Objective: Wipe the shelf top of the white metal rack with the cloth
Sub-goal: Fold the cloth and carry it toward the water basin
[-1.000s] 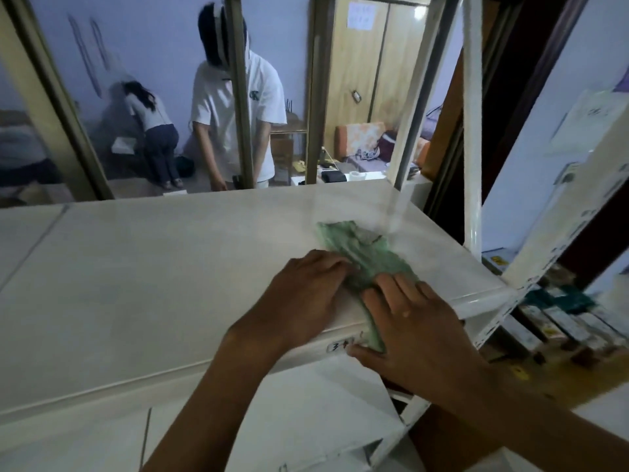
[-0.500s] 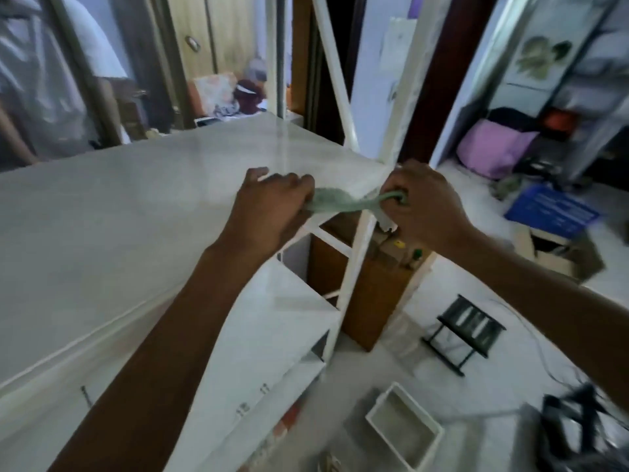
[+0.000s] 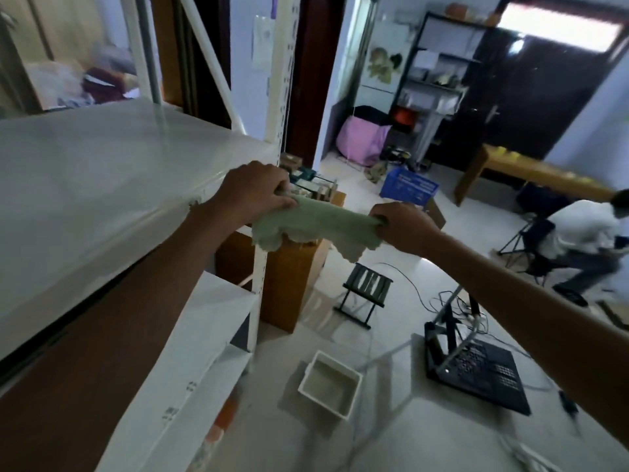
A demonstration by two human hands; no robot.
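The pale green cloth (image 3: 318,224) hangs stretched in the air between my two hands, just off the right corner of the white metal rack. My left hand (image 3: 250,195) grips its left end beside the rack's corner post (image 3: 280,107). My right hand (image 3: 403,226) grips the right end, out over the floor. The shelf top (image 3: 102,172) is a glossy white surface filling the left of the view, with nothing lying on it. A lower white shelf (image 3: 190,338) shows beneath it.
A white square tub (image 3: 329,383) sits on the floor below the cloth. A small black stool (image 3: 366,289), a wooden cabinet (image 3: 292,277), a black grid panel with cables (image 3: 476,369) and a blue crate (image 3: 408,187) stand around. A person in white crouches at the right (image 3: 585,233).
The cloth has come off the shelf top, and both hands have pulled it out flat in the air past the rack's corner. The view has swung right toward the room.
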